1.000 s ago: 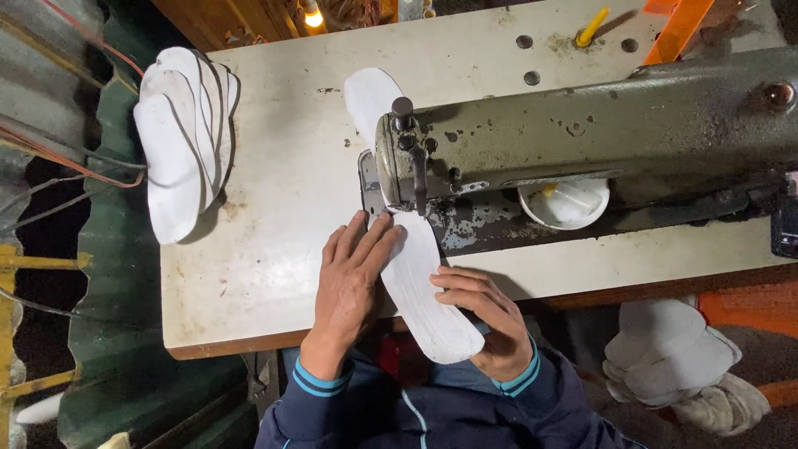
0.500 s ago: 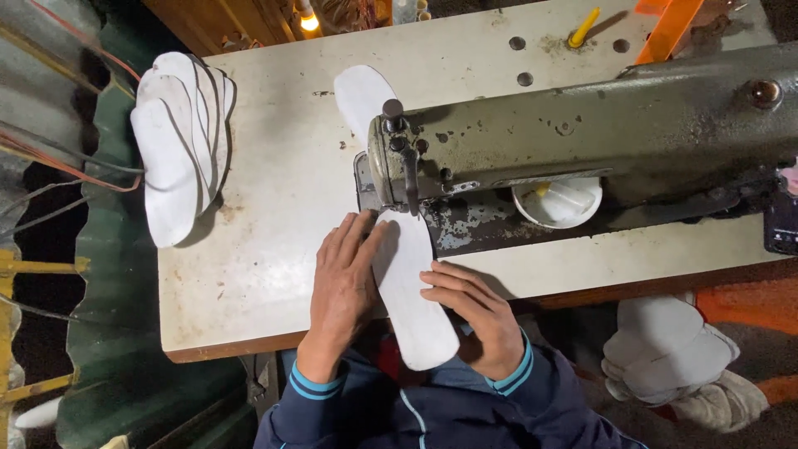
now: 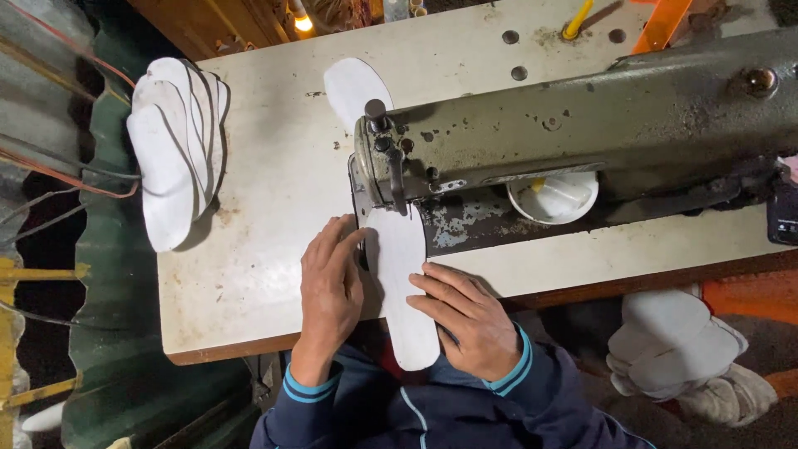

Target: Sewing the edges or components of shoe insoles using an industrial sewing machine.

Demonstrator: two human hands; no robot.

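Dim shop, one warm bulb (image 3: 303, 22) glaring at 12 o'clock, tabletop (image 3: 274, 183) lit evenly and sharp, soft shadows falling toward 6 o'clock (under the machine arm (image 3: 582, 116) mostly), edges at 9 and 3 o'clock murky, slight wide-angle bend.

Sewing machine (image 3: 582, 125): painted metal, dull olive, chipped and rust-spotted. Table (image 3: 266, 208): cream top, smooth but stained, edge worn brown like wood. Insole piece (image 3: 403, 283): white, matt, possibly cloth or foam sheet. Stack of insoles (image 3: 170, 158): same white matt stuff. Small tub (image 3: 553, 199): white glossy plastic. Sleeves (image 3: 465, 407): dark knitted cloth, teal-banded cuffs.
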